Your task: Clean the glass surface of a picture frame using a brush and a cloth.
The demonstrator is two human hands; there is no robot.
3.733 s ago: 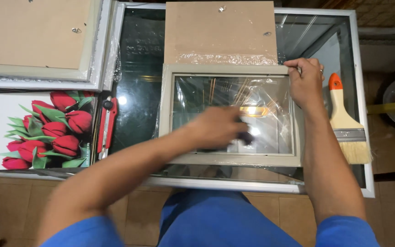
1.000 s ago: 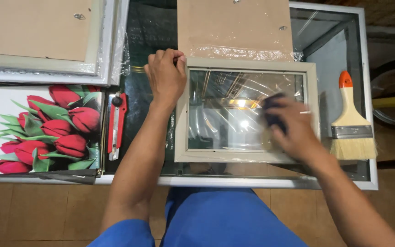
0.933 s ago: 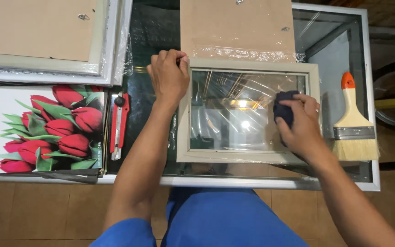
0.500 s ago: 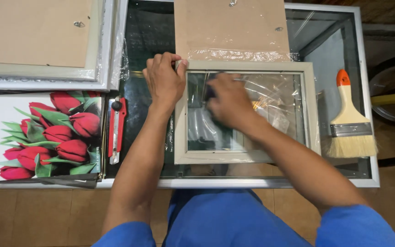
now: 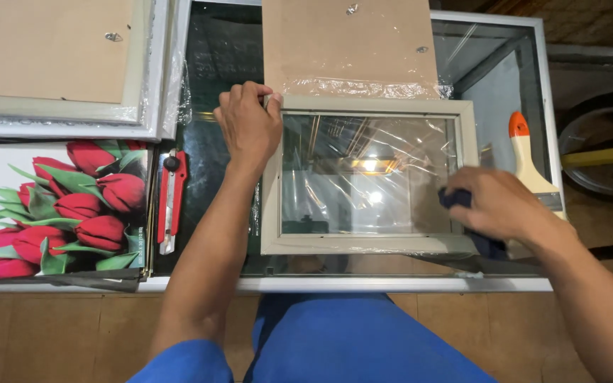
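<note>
The picture frame (image 5: 369, 181), pale grey-beige with its glass pane facing up, lies flat on the glass-topped table (image 5: 391, 284), and the step in hand looks like wiping that pane clean. The left hand (image 5: 248, 124) clamps the frame's upper left corner, fingers curled over the moulding and thumb on the near side, pinning the frame in place. The right hand (image 5: 494, 202) is closed around a dark cloth (image 5: 455, 198), which shows just past its fingertips, pressed at the pane's right edge where glass meets moulding. The hand is a little blurred, so how firmly it presses cannot be told.

Beyond the fingers of both hands, a brown backing board (image 5: 349, 46) in clear wrap lies touching the frame's far edge. Just outside the right knuckles lies a paintbrush (image 5: 526, 159) with an orange-tipped handle, partly hidden by the hand. To the outer side of the left wrist rests a red utility knife (image 5: 172, 198), and past it a print of red tulips (image 5: 51, 209).

As a judgement, the pane's right edge is being worked, and the next move calls for drawing the cloth back across the glass towards the left fingers, keeping the corner held firm so the frame does not slide.
</note>
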